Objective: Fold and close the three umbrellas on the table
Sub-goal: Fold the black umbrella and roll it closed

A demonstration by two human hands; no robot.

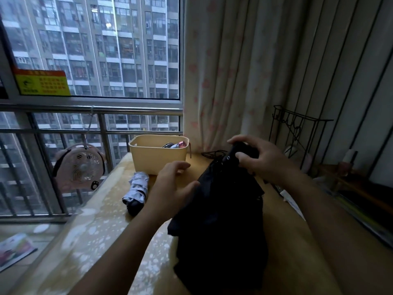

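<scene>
— Where's the black umbrella (221,209)?
— Over the desk (285,248), right hand (255,158) gripping its far end; left hand (172,184) spread loosely beside its fabric. A patterned umbrella (137,188) lies folded before the basket (157,153).

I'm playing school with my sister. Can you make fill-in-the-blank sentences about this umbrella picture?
1. The right hand grips a ____ umbrella.
2. The left hand is ____, holding nothing.
3. A pink ____ hangs on the railing.
4. A folded umbrella lies on the ____.
Missing words: black; open; fan; table.
</scene>
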